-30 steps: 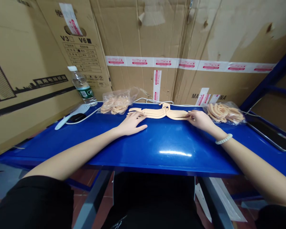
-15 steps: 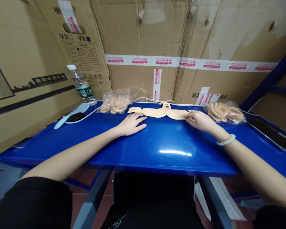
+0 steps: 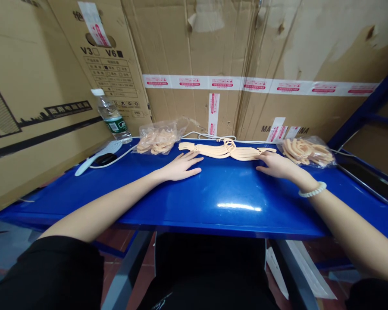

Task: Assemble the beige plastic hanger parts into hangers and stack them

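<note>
Several peach-coloured clothes hangers (image 3: 213, 150) lie side by side on the blue table (image 3: 200, 202), their hooks curling up at the middle. My left hand (image 3: 177, 167) rests open at the near edge of their left part, fingers spread and thumb apart. At the right end, my right hand (image 3: 274, 164) has its fingertips at the hangers, with the thumb held away below; it is open. Beyond my right hand sits a clear plastic bag (image 3: 307, 151) of similar peach hangers. Another such bag (image 3: 158, 137) lies behind my left hand.
A water bottle (image 3: 113, 118), a pale blue long-handled paddle-shaped object (image 3: 97, 157) and a small black object (image 3: 104, 159) stand or lie at the left. A white cable (image 3: 194, 134) runs along the back. A dark phone-like slab (image 3: 368, 178) lies right. Cardboard boxes (image 3: 194, 47) wall the back.
The hangers have shifted slightly to the right, and both hands have moved a little that way. My right hand's thumb has come away from the hangers' end.
</note>
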